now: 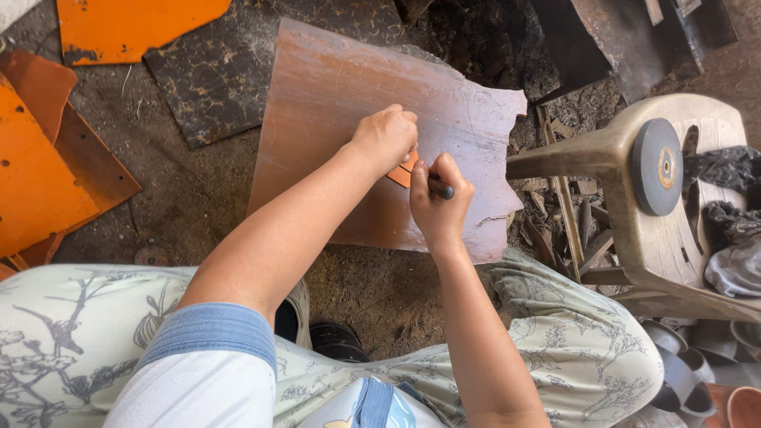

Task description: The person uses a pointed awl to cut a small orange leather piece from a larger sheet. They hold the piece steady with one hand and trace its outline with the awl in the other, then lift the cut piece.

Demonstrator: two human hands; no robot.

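A large rusty-brown metal sheet (333, 103) with a ragged right edge lies on the dirt floor in front of me. My left hand (386, 136) presses a small orange template piece (403, 173) flat against the sheet. My right hand (438, 204) sits just to its right, fist closed around a dark marking tool (442, 189) whose tip meets the template's edge. Most of the template is hidden under my left hand.
Orange painted sheet pieces (40, 166) lie at the left and top left. A dark mottled sheet (214, 71) lies behind. A beige plastic chair (666, 238) at the right carries a grey grinding disc (656, 166) and cloths. Metal strips and scraps lie between chair and sheet.
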